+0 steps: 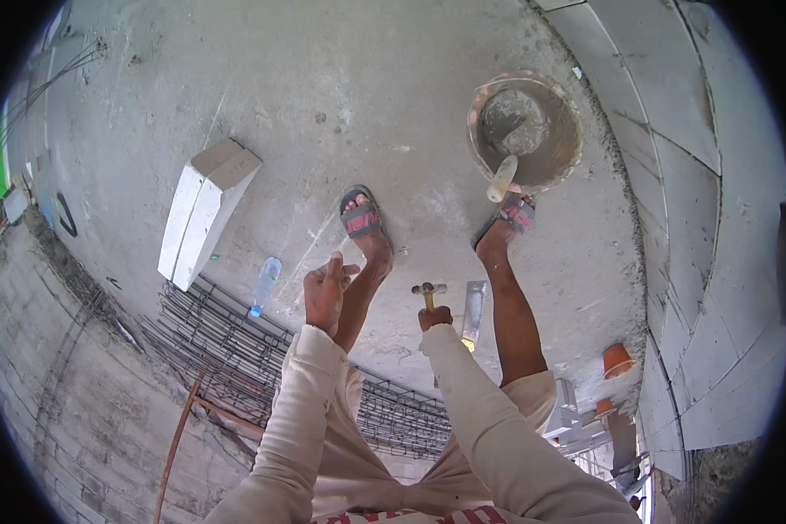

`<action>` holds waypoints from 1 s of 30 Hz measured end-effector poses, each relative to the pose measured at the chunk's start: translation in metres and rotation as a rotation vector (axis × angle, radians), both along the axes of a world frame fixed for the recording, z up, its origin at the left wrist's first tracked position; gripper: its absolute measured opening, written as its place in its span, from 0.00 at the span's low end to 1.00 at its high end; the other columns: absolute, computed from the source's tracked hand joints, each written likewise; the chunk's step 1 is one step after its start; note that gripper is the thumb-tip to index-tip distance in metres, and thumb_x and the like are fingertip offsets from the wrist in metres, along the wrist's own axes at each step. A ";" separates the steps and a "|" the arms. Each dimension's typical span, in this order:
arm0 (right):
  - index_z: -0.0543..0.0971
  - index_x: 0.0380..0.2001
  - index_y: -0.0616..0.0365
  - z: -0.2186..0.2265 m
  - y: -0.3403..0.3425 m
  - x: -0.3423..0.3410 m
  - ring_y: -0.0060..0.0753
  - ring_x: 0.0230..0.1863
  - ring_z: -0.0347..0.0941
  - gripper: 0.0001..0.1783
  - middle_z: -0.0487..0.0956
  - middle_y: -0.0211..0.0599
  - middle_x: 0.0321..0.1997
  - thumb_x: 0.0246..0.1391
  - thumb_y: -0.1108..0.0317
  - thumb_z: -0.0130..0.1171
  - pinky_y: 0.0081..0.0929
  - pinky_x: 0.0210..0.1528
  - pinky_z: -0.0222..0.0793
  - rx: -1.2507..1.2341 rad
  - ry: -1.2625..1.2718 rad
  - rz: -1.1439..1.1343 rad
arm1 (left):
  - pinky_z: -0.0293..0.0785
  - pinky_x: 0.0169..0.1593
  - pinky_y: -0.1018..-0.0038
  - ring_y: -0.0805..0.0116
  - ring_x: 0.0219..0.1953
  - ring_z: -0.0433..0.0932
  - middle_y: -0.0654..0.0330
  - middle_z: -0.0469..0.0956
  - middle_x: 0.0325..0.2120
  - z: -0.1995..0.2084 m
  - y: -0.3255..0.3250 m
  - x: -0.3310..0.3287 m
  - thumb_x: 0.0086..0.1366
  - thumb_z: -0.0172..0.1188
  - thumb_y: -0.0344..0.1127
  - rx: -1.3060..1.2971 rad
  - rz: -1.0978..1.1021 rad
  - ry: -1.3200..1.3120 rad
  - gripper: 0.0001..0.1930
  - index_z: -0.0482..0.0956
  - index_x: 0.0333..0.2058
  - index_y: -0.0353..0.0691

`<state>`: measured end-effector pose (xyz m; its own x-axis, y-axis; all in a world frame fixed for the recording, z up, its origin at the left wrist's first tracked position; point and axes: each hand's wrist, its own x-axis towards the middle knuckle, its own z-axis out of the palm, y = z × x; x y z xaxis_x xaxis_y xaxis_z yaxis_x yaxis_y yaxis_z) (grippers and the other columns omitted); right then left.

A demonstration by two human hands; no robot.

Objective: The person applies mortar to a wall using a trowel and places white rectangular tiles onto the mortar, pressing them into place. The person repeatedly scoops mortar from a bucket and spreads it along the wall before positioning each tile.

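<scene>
Right hand: the right hand (435, 316) is clenched around the wooden handle of a small hammer (429, 291), head pointing away from the person, above the concrete floor (349, 96).
Left hand: the left hand (326, 290) is raised just to the left of the hammer; the fingers are loosely bent, and I cannot tell if something small is pinched between them.
Hammer, handling: I judge it head-heavy, since the metal head is stiff and dense and the handle is light. It is held low on the handle, which gives swing; a hold nearer the head would give more control.
Hammer, surface: the wood looks dry and not slippery; the head looks dull grey.
Flat blade: a thin grey metal blade (473, 310) lies on the floor just right of the right hand, probably stiff with sharp edges.
Bucket: beyond the right hand, a round bucket (568, 131) holds wet grey mortar, with a pale tool handle (501, 179) leaning on its rim. Full like this, it should be heavy.
Blocks: well to the left of the left hand, two pale rectangular blocks (205, 205) stand together, rough and chalky, likely to crumble at the corners.
Bottle: a clear plastic bottle (266, 284) lies left of the left hand, light and easy to roll.
Steel mesh: rusty wire cages (236, 345) lie below the bottle, stiff and snagging.
Feet: two sandalled feet (362, 218) stand on the floor beyond both hands.
</scene>
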<state>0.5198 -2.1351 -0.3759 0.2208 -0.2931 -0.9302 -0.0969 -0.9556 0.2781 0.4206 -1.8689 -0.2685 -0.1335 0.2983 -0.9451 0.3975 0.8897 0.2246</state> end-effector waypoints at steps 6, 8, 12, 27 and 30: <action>0.81 0.29 0.67 0.230 0.111 0.087 0.55 0.30 0.80 0.16 0.80 0.58 0.26 0.52 0.60 0.61 0.48 0.37 0.72 0.717 -0.137 0.090 | 0.78 0.44 0.69 0.68 0.40 0.80 0.49 0.81 0.48 0.197 0.033 -0.001 0.69 0.63 0.36 0.146 -0.153 -0.207 0.19 0.74 0.53 0.31; 0.81 0.29 0.66 0.262 0.128 0.115 0.45 0.22 0.76 0.14 0.78 0.49 0.20 0.54 0.62 0.60 0.43 0.30 0.70 0.846 -0.159 -0.032 | 0.79 0.40 0.69 0.70 0.37 0.79 0.50 0.80 0.49 0.240 0.059 -0.022 0.66 0.65 0.34 0.235 -0.224 -0.197 0.20 0.74 0.53 0.32; 0.83 0.31 0.63 0.433 0.215 0.185 0.23 0.18 0.68 0.16 0.73 0.29 0.16 0.59 0.58 0.65 0.32 0.22 0.66 1.002 -0.380 -0.054 | 0.80 0.45 0.66 0.64 0.42 0.84 0.50 0.85 0.43 0.277 0.156 -0.069 0.64 0.66 0.35 0.441 -0.414 -0.116 0.19 0.80 0.51 0.31; 0.82 0.38 0.62 0.628 0.513 0.391 0.64 0.38 0.80 0.20 0.83 0.56 0.33 0.63 0.52 0.61 0.58 0.45 0.73 1.242 -0.711 0.553 | 0.74 0.63 0.62 0.49 0.58 0.80 0.51 0.83 0.52 0.661 0.451 0.381 0.69 0.65 0.35 1.582 -0.918 -0.539 0.15 0.82 0.50 0.33; 0.81 0.42 0.61 0.653 0.597 0.415 0.64 0.40 0.80 0.19 0.84 0.55 0.36 0.65 0.53 0.58 0.58 0.48 0.73 1.339 -0.678 0.713 | 0.72 0.65 0.57 0.44 0.62 0.76 0.48 0.82 0.54 0.671 0.493 0.481 0.67 0.66 0.37 1.872 -1.032 -0.480 0.15 0.83 0.49 0.36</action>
